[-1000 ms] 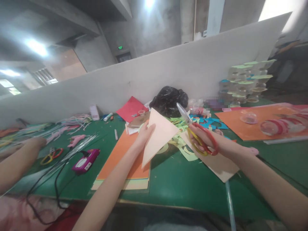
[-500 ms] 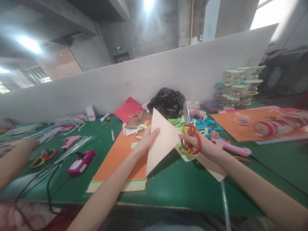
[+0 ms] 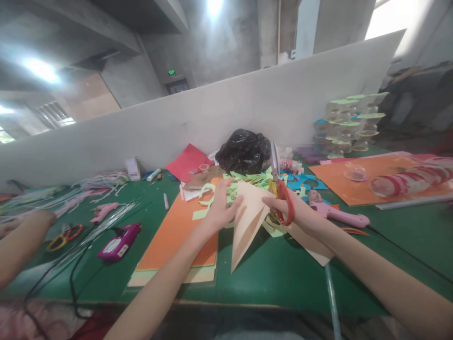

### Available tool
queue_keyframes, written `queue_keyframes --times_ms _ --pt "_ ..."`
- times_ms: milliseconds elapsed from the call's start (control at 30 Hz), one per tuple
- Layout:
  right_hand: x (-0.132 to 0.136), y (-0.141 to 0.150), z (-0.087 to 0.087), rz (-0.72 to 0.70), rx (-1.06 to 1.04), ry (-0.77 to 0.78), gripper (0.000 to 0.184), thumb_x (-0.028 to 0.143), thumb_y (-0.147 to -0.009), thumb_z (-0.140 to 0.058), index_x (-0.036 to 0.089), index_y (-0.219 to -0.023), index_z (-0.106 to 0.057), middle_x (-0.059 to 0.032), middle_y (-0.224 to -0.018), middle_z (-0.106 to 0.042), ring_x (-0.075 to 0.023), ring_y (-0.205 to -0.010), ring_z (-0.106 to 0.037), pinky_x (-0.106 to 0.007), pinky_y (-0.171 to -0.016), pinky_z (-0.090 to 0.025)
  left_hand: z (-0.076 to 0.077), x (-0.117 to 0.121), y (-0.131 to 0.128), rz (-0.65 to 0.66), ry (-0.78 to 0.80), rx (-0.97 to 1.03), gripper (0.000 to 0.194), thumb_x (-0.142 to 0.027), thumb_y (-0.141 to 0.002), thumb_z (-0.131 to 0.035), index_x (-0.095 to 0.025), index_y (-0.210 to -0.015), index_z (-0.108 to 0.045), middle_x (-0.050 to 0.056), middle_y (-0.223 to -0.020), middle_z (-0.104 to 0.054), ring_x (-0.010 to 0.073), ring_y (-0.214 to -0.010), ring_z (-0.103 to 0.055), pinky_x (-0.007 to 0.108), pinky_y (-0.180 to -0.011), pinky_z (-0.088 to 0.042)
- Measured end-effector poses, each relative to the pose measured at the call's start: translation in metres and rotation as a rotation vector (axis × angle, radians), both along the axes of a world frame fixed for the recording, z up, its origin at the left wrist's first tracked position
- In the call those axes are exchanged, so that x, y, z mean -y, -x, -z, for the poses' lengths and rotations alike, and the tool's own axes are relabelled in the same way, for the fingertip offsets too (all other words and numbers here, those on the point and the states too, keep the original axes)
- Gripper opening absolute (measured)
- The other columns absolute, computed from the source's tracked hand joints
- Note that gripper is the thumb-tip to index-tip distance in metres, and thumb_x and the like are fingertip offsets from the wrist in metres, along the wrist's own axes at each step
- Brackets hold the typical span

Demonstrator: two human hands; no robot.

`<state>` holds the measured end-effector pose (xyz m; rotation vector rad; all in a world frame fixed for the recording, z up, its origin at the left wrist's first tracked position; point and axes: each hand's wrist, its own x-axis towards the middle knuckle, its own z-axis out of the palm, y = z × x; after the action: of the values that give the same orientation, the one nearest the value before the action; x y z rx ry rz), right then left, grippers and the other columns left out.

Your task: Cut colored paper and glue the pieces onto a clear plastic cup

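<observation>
My left hand [image 3: 220, 211] pinches the top of a folded peach paper triangle [image 3: 247, 222] and holds it above the green table, its long point hanging down toward me. My right hand [image 3: 290, 211] touches the paper's right edge while its fingers sit through the red and yellow handles of a pair of scissors [image 3: 278, 189], blades closed and pointing up. A stack of orange and cream sheets [image 3: 179, 238] lies under my left wrist. Another peach sheet [image 3: 313, 245] lies under my right forearm.
Green and blue paper offcuts [image 3: 247, 180] and a black bag [image 3: 244, 152] sit behind my hands. A pink glue gun [image 3: 334, 215] lies to the right, a magenta device [image 3: 118, 237] with cables to the left. Another person's arm [image 3: 19, 243] rests at far left beside scissors [image 3: 65, 234].
The peach triangle has tipped down from upright to a lower, narrower position. My right hand with the scissors moved left and now meets the paper's edge, blades turned upright.
</observation>
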<state>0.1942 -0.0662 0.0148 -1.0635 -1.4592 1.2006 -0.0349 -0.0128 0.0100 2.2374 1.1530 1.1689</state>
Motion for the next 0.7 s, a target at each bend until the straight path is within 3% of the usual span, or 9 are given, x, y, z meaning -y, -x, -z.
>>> queue_keyframes --times_ms 100,200,333,500,600,700 --pt "-0.003 -0.002 0.003 0.006 0.045 -0.038 0.047 0.055 -0.083 -0.069 0.021 -0.071 -0.038 0.0068 -0.055 -0.042 -0.0074 -0.049 -0.034 -0.023 -0.048 -0.028 -0.005 0.018 -0.009 0.122 0.061 -0.116 0.065 -0.047 -0.088 -0.063 -0.024 -0.143 -0.036 0.016 -0.149 -0.039 0.0309 -0.142 -0.037 0.047 -0.114 -0.038" --pt "-0.006 -0.002 0.004 0.022 0.058 -0.055 0.05 0.058 -0.081 -0.07 0.02 -0.067 -0.04 0.0058 -0.054 -0.042 -0.0075 -0.05 -0.035 -0.023 -0.048 -0.03 -0.006 0.026 -0.016 0.159 0.038 -0.217 0.072 -0.043 -0.086 -0.067 -0.025 -0.146 -0.032 0.015 -0.153 -0.036 0.0323 -0.145 -0.033 0.052 -0.12 -0.032" --pt "-0.005 -0.001 -0.002 0.064 0.013 0.042 0.052 0.063 -0.073 -0.075 0.02 -0.068 -0.045 0.0029 -0.055 -0.05 -0.01 -0.051 -0.044 -0.024 -0.048 -0.034 -0.003 0.018 -0.011 0.104 0.013 -0.241 0.065 -0.031 -0.089 -0.058 -0.025 -0.148 -0.031 0.015 -0.15 -0.039 0.0307 -0.139 -0.043 0.05 -0.115 -0.039" --pt "0.002 -0.004 -0.012 0.09 -0.016 0.058 0.057 0.066 -0.069 -0.077 0.022 -0.065 -0.042 0.0029 -0.055 -0.05 -0.0102 -0.05 -0.044 -0.025 -0.048 -0.036 -0.007 0.012 -0.003 0.013 0.107 -0.174 0.063 -0.041 -0.093 -0.054 -0.026 -0.149 -0.029 0.015 -0.148 -0.042 0.0278 -0.125 -0.055 0.047 -0.103 -0.049" --pt "0.005 -0.005 -0.015 0.084 -0.007 0.014 0.06 0.069 -0.071 -0.074 0.022 -0.063 -0.039 0.0042 -0.052 -0.045 -0.0095 -0.05 -0.041 -0.025 -0.049 -0.034 -0.011 0.023 -0.009 0.115 0.136 -0.224 0.072 -0.051 -0.089 -0.06 -0.026 -0.149 -0.029 0.016 -0.151 -0.038 0.0309 -0.135 -0.047 0.05 -0.11 -0.045" --pt "0.006 -0.004 -0.015 0.05 -0.017 -0.003 0.06 0.074 -0.07 -0.071 0.023 -0.067 -0.04 0.0046 -0.053 -0.043 -0.0098 -0.049 -0.039 -0.025 -0.047 -0.032 -0.011 0.034 -0.017 0.223 0.031 -0.332 0.077 -0.053 -0.085 -0.066 -0.025 -0.147 -0.032 0.016 -0.154 -0.036 0.034 -0.144 -0.036 0.054 -0.118 -0.035"
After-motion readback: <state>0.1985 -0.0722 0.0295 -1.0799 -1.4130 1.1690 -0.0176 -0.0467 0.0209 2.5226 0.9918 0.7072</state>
